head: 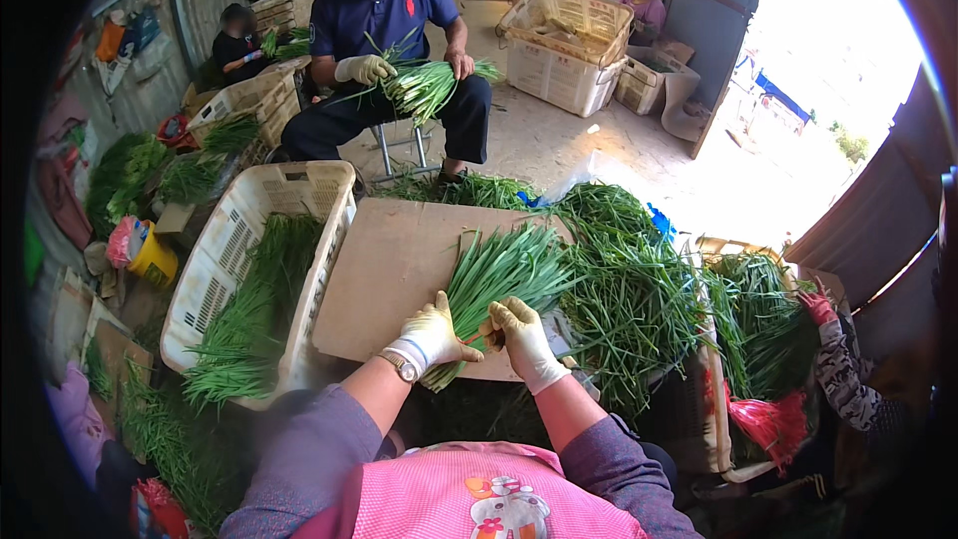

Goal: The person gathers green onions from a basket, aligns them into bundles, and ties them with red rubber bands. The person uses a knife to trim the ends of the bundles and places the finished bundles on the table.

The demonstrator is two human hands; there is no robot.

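My left hand (pixel 434 337), in a pale work glove, grips the stem end of a bundle of long green leafy stalks (pixel 498 277) lying over a brown board (pixel 374 262). A thin red tie shows at the stems between my hands. My right hand (pixel 520 333), gloved too, is closed at the right side of the tie, fingers curled; it seems to pinch the tie's end. The bundle's leaf tips point away and to the right, up against a large loose heap of the same greens (pixel 636 292).
Left of the board stands a white plastic crate (pixel 224 239) holding greens. At right is another crate (pixel 715 389) with greens and red ties (pixel 775 419). A seated co-worker (pixel 397 52) holds a bundle beyond the board. Another person's gloved hand (pixel 817 305) reaches in at far right.
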